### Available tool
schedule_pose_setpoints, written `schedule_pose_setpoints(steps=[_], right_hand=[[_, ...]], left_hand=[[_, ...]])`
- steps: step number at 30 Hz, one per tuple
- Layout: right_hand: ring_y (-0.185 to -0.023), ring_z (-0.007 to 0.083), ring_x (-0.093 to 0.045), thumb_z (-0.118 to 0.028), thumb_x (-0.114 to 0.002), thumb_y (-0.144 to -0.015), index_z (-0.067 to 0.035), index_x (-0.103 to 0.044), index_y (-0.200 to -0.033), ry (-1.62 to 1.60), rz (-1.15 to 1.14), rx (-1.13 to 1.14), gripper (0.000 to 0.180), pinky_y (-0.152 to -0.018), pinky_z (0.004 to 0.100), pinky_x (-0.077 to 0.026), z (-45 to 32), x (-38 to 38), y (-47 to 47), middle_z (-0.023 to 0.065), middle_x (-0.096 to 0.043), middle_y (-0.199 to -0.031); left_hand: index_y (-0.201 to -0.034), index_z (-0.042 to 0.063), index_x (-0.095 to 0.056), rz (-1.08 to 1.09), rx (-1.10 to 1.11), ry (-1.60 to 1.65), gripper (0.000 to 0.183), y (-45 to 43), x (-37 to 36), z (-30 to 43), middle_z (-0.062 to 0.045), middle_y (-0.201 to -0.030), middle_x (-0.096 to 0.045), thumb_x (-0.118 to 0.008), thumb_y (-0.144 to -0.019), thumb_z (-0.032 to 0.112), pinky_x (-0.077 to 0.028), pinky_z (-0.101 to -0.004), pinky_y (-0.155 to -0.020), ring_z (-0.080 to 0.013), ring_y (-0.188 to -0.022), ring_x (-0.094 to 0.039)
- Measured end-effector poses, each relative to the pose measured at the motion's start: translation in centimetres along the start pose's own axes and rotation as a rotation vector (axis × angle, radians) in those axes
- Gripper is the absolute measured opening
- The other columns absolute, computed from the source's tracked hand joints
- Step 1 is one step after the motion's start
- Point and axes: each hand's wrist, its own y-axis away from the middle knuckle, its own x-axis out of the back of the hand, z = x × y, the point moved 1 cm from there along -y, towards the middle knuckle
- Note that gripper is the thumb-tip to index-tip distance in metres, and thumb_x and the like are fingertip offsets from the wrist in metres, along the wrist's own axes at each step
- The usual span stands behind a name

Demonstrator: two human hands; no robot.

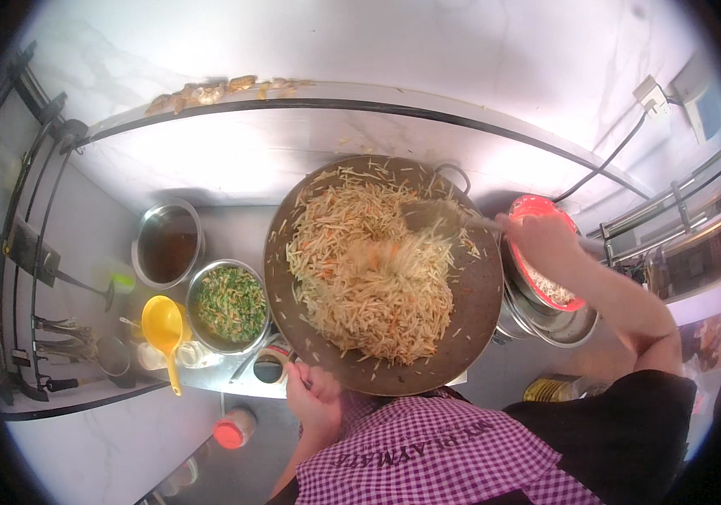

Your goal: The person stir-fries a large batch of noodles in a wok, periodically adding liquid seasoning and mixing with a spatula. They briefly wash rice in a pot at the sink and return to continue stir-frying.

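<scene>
A wide dark wok (474, 328) stands in front of me, heaped with pale shredded food (335, 278) mixed with orange shreds. Part of the heap is blurred by motion. My right hand (540, 243) grips the long handle of a metal wok spatula (426, 216), whose blurred head is among the shreds at the upper right of the wok. At the wok's lower left rim my left hand (314, 394) is closed around what looks like its loop handle, mostly hidden by the fingers. The opposite loop handle (459, 177) shows at the upper right.
To the left are a steel bowl of chopped greens (229, 306), a pot of brown liquid (171, 249), a yellow ladle (162, 322) and a jar of dark sauce (269, 368). A red basin (540, 205) stands on the right, under my forearm. A ledge (360, 104) runs behind.
</scene>
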Motion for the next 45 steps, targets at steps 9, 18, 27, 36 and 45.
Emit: schedule_pose_setpoints(steps=[9,18,27,36,45], right_hand=[[-0.084,0.0295,-0.070,-0.029,-0.052,-0.094,-0.012,-0.066,-0.109,-0.028,-0.203,0.272,0.026,-0.069,0.0425,-0.057,1.0,-6.8,-13.7,0.0099,-0.071,-0.085],[-0.083,0.0304,-0.068,-0.043,-0.041,-0.100,-0.022,-0.060,-0.125,-0.252,-0.099,0.350,0.038,-0.069,0.0431,-0.055,-3.1,-8.5,-8.4,0.0106,-0.069,-0.087],[-0.069,0.0250,-0.068,-0.032,-0.055,-0.094,-0.018,-0.062,-0.115,0.008,0.171,0.326,0.026,-0.057,0.0378,-0.052,-0.5,1.6,-0.4,0.0074,-0.068,-0.075],[-0.071,0.0253,-0.070,-0.024,-0.058,-0.090,-0.014,-0.066,-0.101,0.244,0.083,0.292,0.016,-0.057,0.0369,-0.054,3.3,-3.7,-15.1,0.0063,-0.069,-0.074],[-0.071,0.0350,-0.065,-0.048,-0.043,-0.098,-0.026,-0.059,-0.127,-0.253,0.072,0.518,0.040,-0.067,0.0454,-0.053,-5.3,-9.6,-17.7,0.0152,-0.067,-0.078]], left_hand=[[-0.070,0.016,-0.035,0.039,0.023,-0.094,0.040,-2.1,-0.6,2.2,0.003,-0.050,-0.025,-0.036,-0.104,0.038,-0.016,-0.0278,-0.038,-0.0108,-0.040,-0.019],[-0.071,0.017,-0.039,0.054,0.011,-0.103,0.037,-3.5,-1.9,4.8,0.004,-0.052,-0.027,-0.042,-0.103,0.035,-0.017,-0.0262,-0.037,-0.0092,-0.041,-0.021],[-0.071,0.017,-0.040,-0.029,0.053,-0.094,0.037,-4.2,-1.0,5.4,0.004,-0.052,-0.028,-0.042,-0.103,0.035,-0.018,-0.0254,-0.037,-0.0093,-0.040,-0.021],[-0.070,0.017,-0.038,0.014,0.120,-0.135,0.037,-5.5,-0.7,6.3,0.004,-0.052,-0.027,-0.041,-0.103,0.034,-0.016,-0.0253,-0.036,-0.0093,-0.039,-0.020],[-0.069,0.018,-0.038,-0.002,0.172,-0.123,0.037,-7.4,0.6,6.1,0.005,-0.052,-0.026,-0.042,-0.103,0.033,-0.016,-0.0247,-0.036,-0.0084,-0.040,-0.021]])
